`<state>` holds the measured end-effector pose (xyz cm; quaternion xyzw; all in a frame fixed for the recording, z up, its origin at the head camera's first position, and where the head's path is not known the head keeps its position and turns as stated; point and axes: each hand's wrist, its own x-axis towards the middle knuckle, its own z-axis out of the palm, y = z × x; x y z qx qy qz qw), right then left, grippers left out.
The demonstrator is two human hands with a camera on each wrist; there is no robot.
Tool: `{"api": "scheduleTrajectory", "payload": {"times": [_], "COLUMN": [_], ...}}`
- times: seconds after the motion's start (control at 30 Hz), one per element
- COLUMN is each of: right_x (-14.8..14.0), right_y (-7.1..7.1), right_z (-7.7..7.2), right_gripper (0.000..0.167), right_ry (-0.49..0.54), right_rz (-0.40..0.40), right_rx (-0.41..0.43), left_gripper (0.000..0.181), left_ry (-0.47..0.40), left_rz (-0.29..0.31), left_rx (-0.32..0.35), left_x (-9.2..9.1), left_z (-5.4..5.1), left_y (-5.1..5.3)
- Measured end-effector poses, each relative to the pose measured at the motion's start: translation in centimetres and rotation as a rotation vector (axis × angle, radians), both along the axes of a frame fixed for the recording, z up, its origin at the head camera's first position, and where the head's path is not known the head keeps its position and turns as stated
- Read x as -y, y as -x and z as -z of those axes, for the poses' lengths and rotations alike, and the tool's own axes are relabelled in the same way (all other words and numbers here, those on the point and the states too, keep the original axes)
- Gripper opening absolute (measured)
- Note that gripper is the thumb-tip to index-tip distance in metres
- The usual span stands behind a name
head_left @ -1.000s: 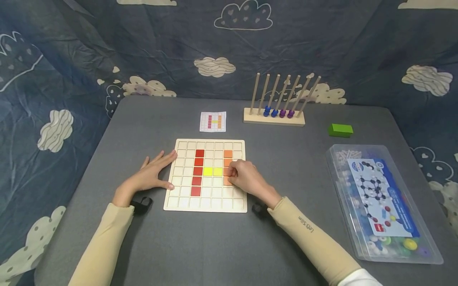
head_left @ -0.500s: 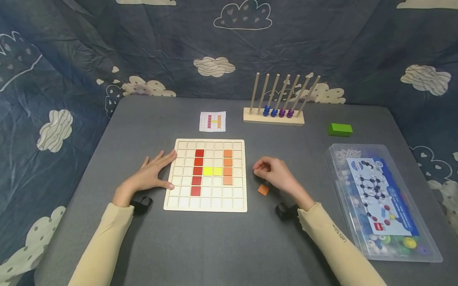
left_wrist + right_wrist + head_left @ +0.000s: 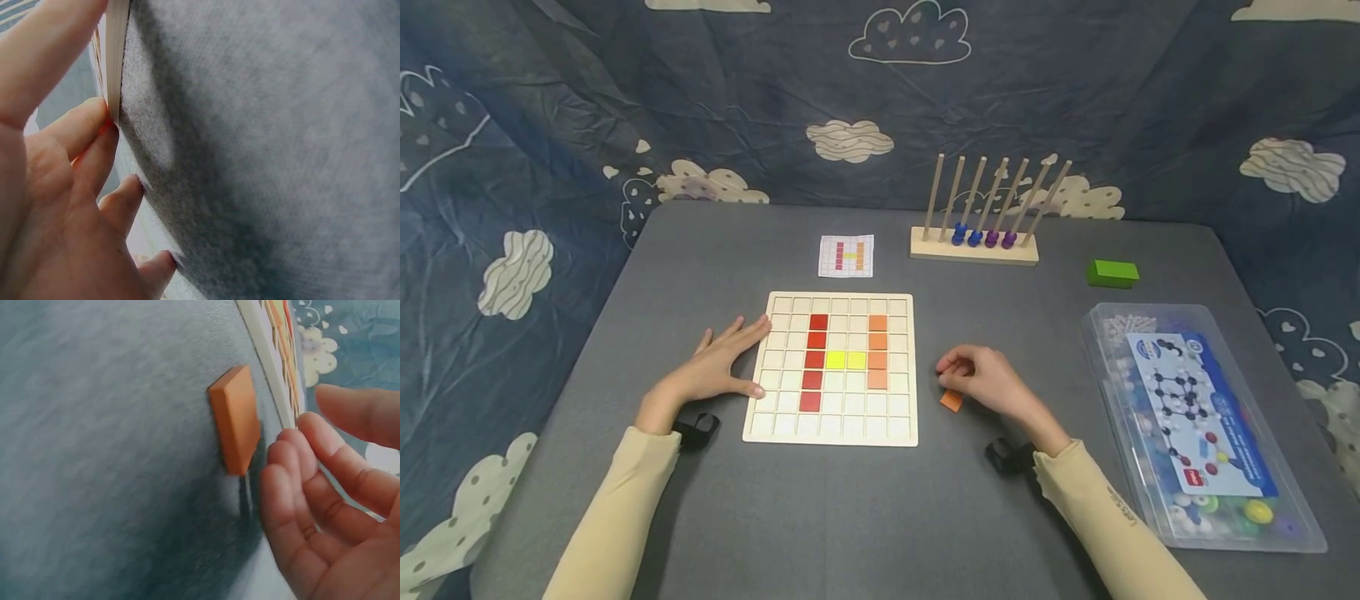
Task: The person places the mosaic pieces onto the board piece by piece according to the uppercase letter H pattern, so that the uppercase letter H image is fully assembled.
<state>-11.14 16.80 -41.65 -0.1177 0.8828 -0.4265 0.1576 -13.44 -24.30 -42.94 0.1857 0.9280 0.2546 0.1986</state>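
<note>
A pale wooden grid board (image 3: 775,427) lies on the grey table. Set in its cells are a column of red tiles (image 3: 812,359), a pair of yellow tiles (image 3: 846,360) and a shorter column of orange tiles (image 3: 877,341). My left hand (image 3: 709,372) rests at the board's left edge, fingers spread, thumb and fingertips touching the rim. Right of the board, one loose orange tile (image 3: 951,401) lies on the table. Over it hovers my right hand (image 3: 988,380), fingers loosely bent and holding nothing; in the right wrist view the loose tile (image 3: 235,422) lies just apart from the fingertips.
Behind the board lies a small pattern card (image 3: 846,256). A wooden peg abacus (image 3: 973,251) with blue and purple beads stands at the back. To the right are a green block (image 3: 1113,273) and a clear plastic case (image 3: 1206,425) of small parts.
My right hand has left the orange column and moved right, off the board, then slightly nearer me over the loose orange tile. The left hand has stayed put.
</note>
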Motion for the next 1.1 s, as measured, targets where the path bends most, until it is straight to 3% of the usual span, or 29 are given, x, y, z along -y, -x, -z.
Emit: {"api": "scheduleTrajectory", "payload": {"times": [0.27,0.43,0.57,0.87,1.0,1.1], "right_x": [0.4,0.5,0.6,2.9,5.3,6.8], "right_y": [-0.3,-0.5,-0.3,0.6,0.6,0.4], "right_z": [-0.3,-0.4,-0.2,0.2,0.3,0.4], "right_gripper": [0.021,0.024,0.025,0.023,0.022,0.021], "right_ry": [-0.158,-0.222,-0.169,0.115,0.110,0.038], "right_rz": [-0.121,-0.142,-0.133,-0.152,-0.216,-0.259], "right_rx": [-0.057,-0.077,-0.051,0.045,0.008,-0.058], "left_gripper": [0.111,0.110,0.110,0.110,0.110,0.111], "left_ry": [-0.007,-0.011,-0.009,-0.004,-0.003,-0.003], "left_rz": [0.003,0.004,0.004,-0.004,-0.004,-0.003], "left_rx": [0.002,0.001,0.003,0.005,0.002,0.002], "left_x": [0.0,0.1,0.1,0.0,0.0,0.0], "left_z": [0.0,-0.2,-0.2,-0.2,-0.1,0.0], "left_y": [0.0,0.0,0.0,0.0,0.0,0.0]}}
